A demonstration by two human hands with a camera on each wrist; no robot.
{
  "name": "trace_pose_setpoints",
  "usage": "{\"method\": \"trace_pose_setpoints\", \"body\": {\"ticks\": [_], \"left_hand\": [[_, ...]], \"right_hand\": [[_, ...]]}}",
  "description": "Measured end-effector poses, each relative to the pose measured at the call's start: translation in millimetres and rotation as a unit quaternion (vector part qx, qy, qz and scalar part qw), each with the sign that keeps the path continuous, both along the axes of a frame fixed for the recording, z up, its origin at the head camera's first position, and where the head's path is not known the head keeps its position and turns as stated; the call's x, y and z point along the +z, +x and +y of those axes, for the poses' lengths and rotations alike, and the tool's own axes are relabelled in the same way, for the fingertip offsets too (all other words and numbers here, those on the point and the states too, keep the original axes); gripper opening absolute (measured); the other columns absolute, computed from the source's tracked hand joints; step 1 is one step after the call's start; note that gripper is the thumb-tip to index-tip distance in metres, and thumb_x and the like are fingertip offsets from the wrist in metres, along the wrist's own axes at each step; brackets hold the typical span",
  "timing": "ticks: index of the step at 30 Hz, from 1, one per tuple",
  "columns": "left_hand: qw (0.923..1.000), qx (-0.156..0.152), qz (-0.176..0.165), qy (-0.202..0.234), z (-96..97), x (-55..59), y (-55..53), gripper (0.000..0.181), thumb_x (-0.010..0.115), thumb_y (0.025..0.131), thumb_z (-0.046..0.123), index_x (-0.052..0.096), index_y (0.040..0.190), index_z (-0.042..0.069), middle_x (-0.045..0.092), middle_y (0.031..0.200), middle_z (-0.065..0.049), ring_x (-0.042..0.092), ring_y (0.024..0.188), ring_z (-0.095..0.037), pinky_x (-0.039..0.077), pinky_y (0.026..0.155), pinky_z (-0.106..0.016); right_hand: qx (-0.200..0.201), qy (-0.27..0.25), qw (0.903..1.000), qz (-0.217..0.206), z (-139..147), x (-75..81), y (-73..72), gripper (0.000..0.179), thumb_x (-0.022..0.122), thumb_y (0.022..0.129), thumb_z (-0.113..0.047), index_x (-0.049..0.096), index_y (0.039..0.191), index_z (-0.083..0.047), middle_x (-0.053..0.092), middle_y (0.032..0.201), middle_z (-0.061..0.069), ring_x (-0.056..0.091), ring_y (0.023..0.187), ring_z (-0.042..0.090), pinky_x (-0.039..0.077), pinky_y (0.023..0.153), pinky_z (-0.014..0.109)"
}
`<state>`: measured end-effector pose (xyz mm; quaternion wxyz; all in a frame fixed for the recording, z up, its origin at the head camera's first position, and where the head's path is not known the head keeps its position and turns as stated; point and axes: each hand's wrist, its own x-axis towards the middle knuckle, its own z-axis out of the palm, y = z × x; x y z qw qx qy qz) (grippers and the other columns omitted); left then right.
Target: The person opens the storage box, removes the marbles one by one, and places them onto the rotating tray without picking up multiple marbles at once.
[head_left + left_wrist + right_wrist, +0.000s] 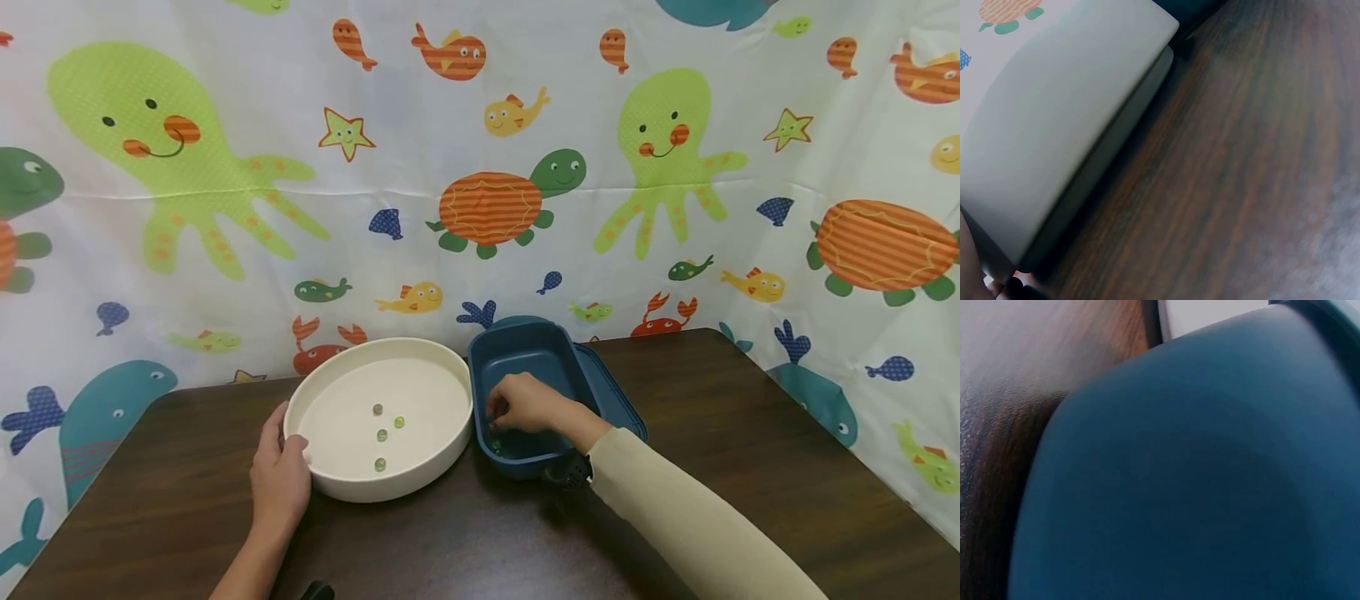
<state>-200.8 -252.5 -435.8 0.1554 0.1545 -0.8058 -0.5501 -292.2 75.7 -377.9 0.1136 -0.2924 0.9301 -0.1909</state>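
In the head view, a round cream tray (442, 450) with a low wall holds several small clear greenish glass marbles (382, 435). My left hand (279, 482) grips its left side, thumb at the rim and fingers along the outer wall. Beside the tray stands a deep blue rectangular container (551, 354). My right hand (528, 402) reaches into it with curled fingers, fingertips low near the floor. Greenish marbles (496, 446) lie just below those fingertips. I cannot tell whether a marble is between them. The right wrist view shows only the container's outer wall (1179, 475) up close.
A blue lid (611, 392) lies beneath and to the right of the container. Both vessels stand on a dark wooden table (720, 417). Behind them hangs a white curtain (420, 167) printed with sea animals. A small black object (318, 591) shows at the bottom edge.
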Motion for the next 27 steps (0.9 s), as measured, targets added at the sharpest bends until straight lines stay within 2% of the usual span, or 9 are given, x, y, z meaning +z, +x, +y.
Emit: {"method": "trace_pose_setpoints", "body": {"ticks": [16,23,27], "left_hand": [[0.9999,0.011,-0.001,-0.005,2.7,-0.1,-1.0,0.062,0.027,0.102,0.017,0.018,0.163,0.016,0.024,0.168,-0.014,0.028,0.153,-0.039,0.027,0.121,-0.061],[1.0000,0.003,0.002,0.001,2.9,0.5,-1.3,0.062,0.026,0.102,0.018,0.017,0.164,0.017,0.022,0.169,-0.013,0.027,0.153,-0.039,0.027,0.121,-0.062],[1.0000,0.007,0.002,-0.002,2.9,0.9,-1.8,0.062,0.026,0.102,0.018,0.018,0.164,0.016,0.023,0.168,-0.014,0.028,0.152,-0.039,0.027,0.120,-0.061]], "right_hand": [[-0.003,0.011,0.9999,0.004,3.4,-4.4,-2.3,0.020,0.074,0.090,-0.013,0.076,0.110,-0.009,0.077,0.096,0.003,0.071,0.088,0.013,0.059,0.081,0.031],[-0.031,-0.035,0.9976,0.051,9.9,2.8,2.0,0.018,0.067,0.096,-0.015,0.079,0.108,-0.008,0.078,0.105,0.005,0.072,0.093,0.016,0.060,0.081,0.033],[-0.042,-0.061,0.9957,0.055,10.9,7.5,2.3,0.017,0.068,0.096,-0.018,0.080,0.105,-0.010,0.078,0.101,0.003,0.070,0.085,0.012,0.059,0.074,0.029]]}}
